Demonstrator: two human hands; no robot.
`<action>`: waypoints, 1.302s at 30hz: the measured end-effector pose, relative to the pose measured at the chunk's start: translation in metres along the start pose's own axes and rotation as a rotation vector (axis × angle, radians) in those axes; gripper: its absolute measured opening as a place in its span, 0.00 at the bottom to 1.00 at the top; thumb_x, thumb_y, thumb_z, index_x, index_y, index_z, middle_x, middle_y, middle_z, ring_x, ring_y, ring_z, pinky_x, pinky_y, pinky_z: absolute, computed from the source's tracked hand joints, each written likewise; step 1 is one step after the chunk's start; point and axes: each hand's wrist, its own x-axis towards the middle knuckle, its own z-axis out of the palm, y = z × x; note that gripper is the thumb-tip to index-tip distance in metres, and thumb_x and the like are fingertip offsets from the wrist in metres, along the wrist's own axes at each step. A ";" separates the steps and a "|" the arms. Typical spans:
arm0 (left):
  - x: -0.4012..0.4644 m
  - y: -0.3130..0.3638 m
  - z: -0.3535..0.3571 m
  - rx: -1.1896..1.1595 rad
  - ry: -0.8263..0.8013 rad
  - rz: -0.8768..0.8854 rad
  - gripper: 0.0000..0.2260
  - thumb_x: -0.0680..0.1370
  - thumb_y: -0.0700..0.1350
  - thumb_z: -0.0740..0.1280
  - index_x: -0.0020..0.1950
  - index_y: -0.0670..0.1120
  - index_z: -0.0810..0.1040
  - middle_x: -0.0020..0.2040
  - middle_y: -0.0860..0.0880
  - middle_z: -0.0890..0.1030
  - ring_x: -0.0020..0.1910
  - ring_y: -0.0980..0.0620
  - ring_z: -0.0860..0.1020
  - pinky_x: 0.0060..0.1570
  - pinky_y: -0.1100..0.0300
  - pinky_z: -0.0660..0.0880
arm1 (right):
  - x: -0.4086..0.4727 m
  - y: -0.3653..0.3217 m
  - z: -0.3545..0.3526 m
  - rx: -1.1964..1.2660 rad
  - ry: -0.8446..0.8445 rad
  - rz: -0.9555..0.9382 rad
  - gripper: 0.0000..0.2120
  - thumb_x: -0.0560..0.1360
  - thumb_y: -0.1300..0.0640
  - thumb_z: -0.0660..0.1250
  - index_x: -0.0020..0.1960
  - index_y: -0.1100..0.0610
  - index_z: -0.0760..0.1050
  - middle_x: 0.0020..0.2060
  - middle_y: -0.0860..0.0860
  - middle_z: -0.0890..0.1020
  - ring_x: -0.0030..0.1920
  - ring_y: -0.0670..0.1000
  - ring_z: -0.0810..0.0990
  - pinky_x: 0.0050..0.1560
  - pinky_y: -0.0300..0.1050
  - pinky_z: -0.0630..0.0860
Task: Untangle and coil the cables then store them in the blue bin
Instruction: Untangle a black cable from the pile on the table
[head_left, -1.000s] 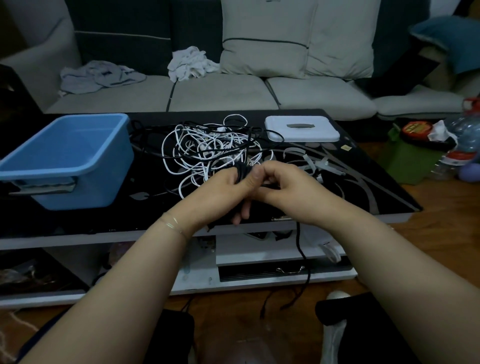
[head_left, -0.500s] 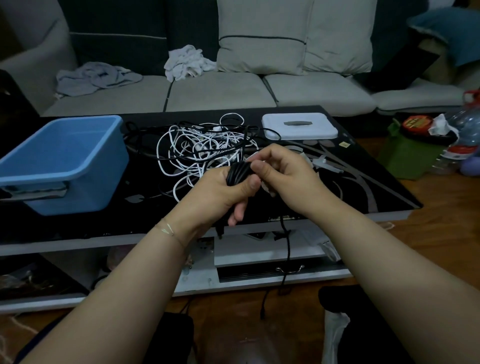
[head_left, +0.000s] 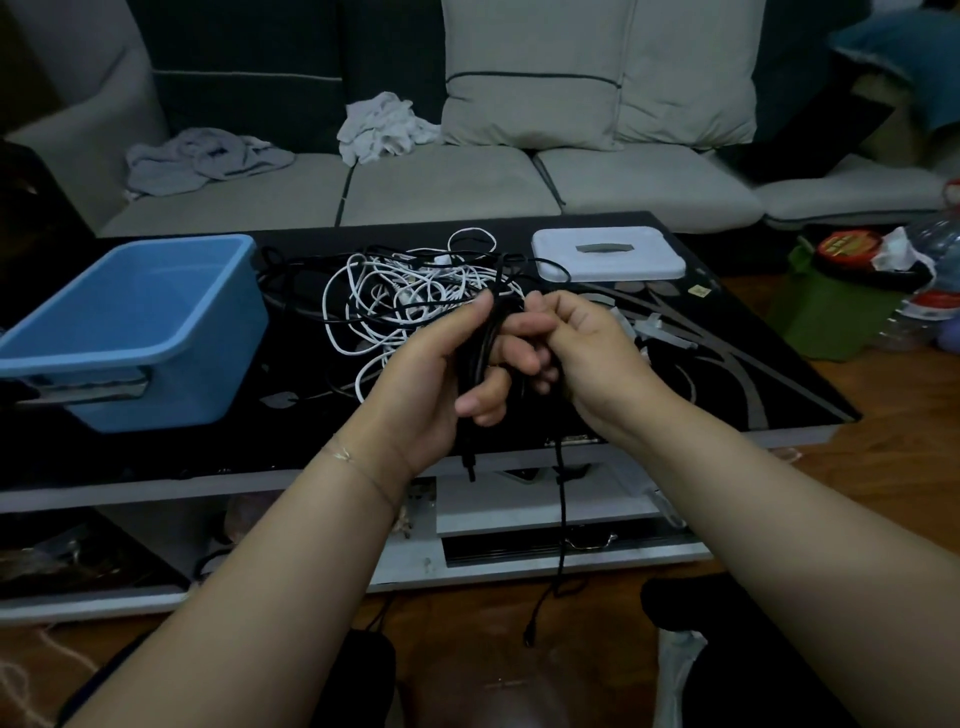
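Head view: over the black table (head_left: 727, 374), a person's left hand (head_left: 441, 374) clamps curled fingers round a half-wound black cable (head_left: 485, 343), apparently to keep the loops together, while the right hand (head_left: 582, 353) pinches its loose tail, which dangles to the floor. White cables (head_left: 395, 296) lie tangled behind; the blue bin (head_left: 130, 358) waits just left.

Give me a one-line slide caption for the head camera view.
Both hands, left hand and right hand, coil a black cable beside a blue bin.
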 end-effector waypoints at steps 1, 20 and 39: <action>0.001 -0.001 0.001 -0.033 0.012 0.003 0.21 0.78 0.51 0.55 0.55 0.34 0.76 0.32 0.49 0.80 0.15 0.60 0.60 0.19 0.68 0.59 | 0.000 0.002 -0.001 -0.039 0.010 0.006 0.10 0.82 0.57 0.57 0.43 0.57 0.71 0.24 0.49 0.69 0.22 0.44 0.65 0.23 0.37 0.64; 0.001 0.004 -0.008 -0.003 0.227 0.182 0.15 0.80 0.42 0.60 0.64 0.37 0.73 0.52 0.49 0.84 0.26 0.60 0.73 0.29 0.68 0.70 | -0.021 0.019 0.012 -1.047 -0.374 -0.017 0.14 0.82 0.52 0.54 0.66 0.56 0.65 0.38 0.52 0.75 0.41 0.57 0.77 0.48 0.53 0.76; 0.002 -0.013 -0.021 0.853 0.249 -0.018 0.41 0.68 0.77 0.52 0.56 0.42 0.78 0.51 0.45 0.83 0.51 0.47 0.82 0.56 0.47 0.77 | -0.035 -0.009 0.004 -1.286 -0.217 -0.367 0.19 0.69 0.34 0.65 0.52 0.46 0.77 0.30 0.42 0.72 0.41 0.48 0.78 0.34 0.42 0.67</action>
